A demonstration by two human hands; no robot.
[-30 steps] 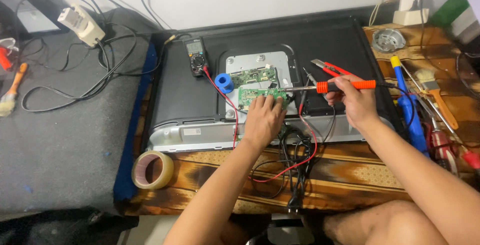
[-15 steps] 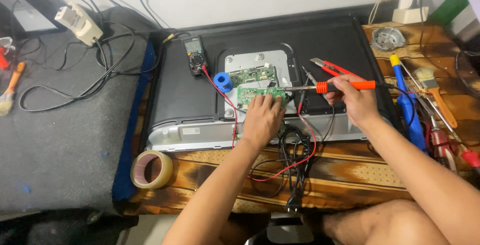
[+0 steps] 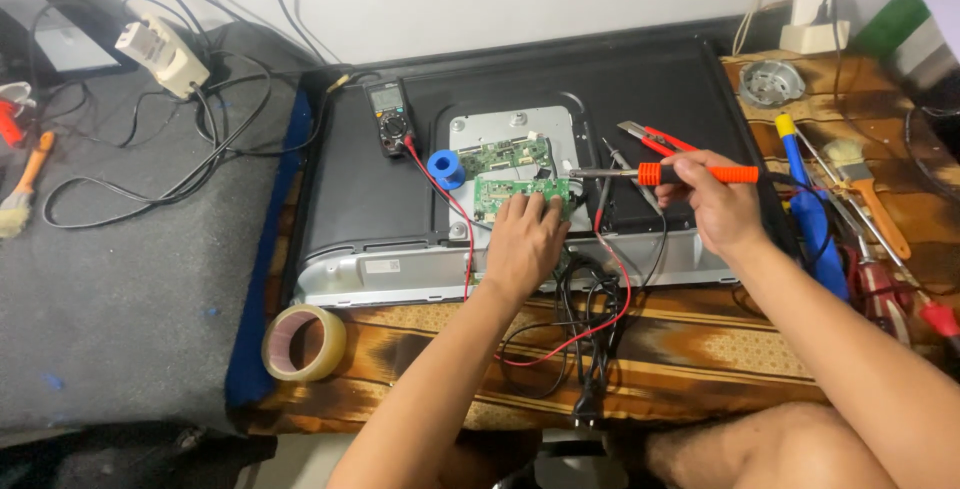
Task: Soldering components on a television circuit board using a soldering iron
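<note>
A low counter (image 3: 700, 349) is covered with a brown patterned cloth. A big black flat screen (image 3: 380, 199) lies face down on it and takes up most of the room. At the front left corner, just beside the screen, lies a roll of clear tape (image 3: 304, 342). Black and red wires (image 3: 580, 339) curl over the cloth at the front. On the right side lie a blue tool (image 3: 812, 219), a paint brush (image 3: 865, 189) with a wooden handle, and a round metal part (image 3: 770, 81) near the back. To the left of the counter is a grey mat (image 3: 120, 289). On the mat lie black cables (image 3: 150, 179), a white plug block (image 3: 160, 49), and an orange brush (image 3: 25, 194).
</note>
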